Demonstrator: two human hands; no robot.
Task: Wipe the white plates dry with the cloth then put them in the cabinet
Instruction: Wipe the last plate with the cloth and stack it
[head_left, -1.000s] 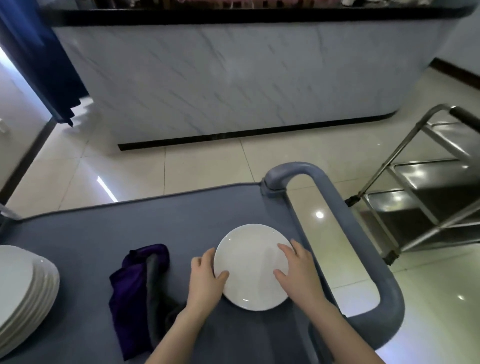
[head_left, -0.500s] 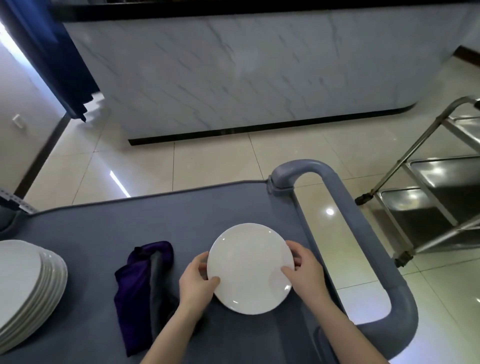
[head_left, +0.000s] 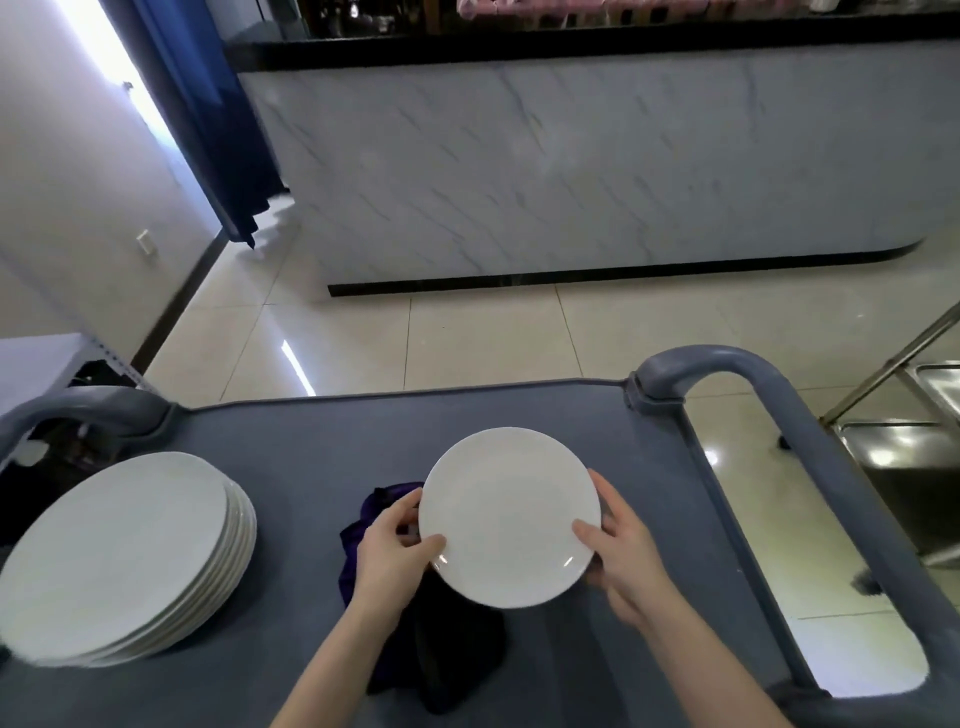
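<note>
Holding a round white plate (head_left: 509, 517) by its edges, the left hand (head_left: 390, 548) and the right hand (head_left: 626, 553) each wrap around one side, thumbs on top. The plate is smooth and shiny and sits above the gray cart top (head_left: 311, 457), over a dark purple cloth (head_left: 363, 525). A stack of white plates (head_left: 122, 556) rests well apart at the left. The cart's thick handle (head_left: 795, 431) curves close by on the right.
</note>
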